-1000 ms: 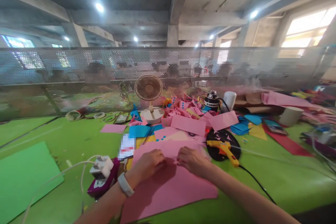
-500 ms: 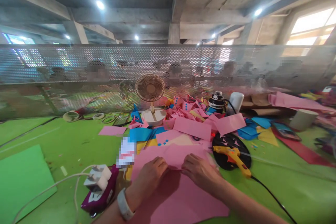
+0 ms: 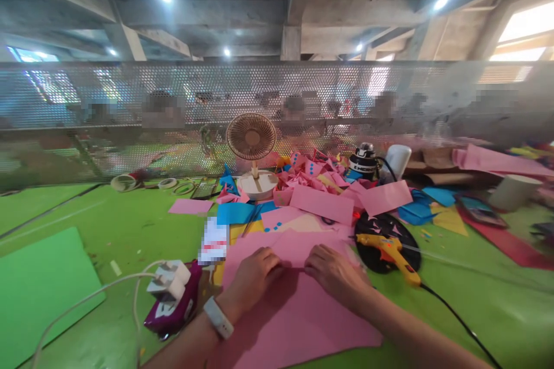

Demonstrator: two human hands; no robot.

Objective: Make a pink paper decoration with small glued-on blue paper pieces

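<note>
Grip closed, the left hand (image 3: pixel 255 277) and right hand (image 3: pixel 331 274) pinched the edge of a fold in a pink sheet (image 3: pixel 298 323) spread across the green worktop (image 3: pixel 147 219). Seemingly light, flexible and easily creased, it suited a gentle hold along its edges. Beyond the hands, a yellow glue gun (image 3: pixel 392 253) lay on a black disc (image 3: pixel 367 225).

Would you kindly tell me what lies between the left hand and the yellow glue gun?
In the head view, pink paper and the right hand lie between them.
</note>
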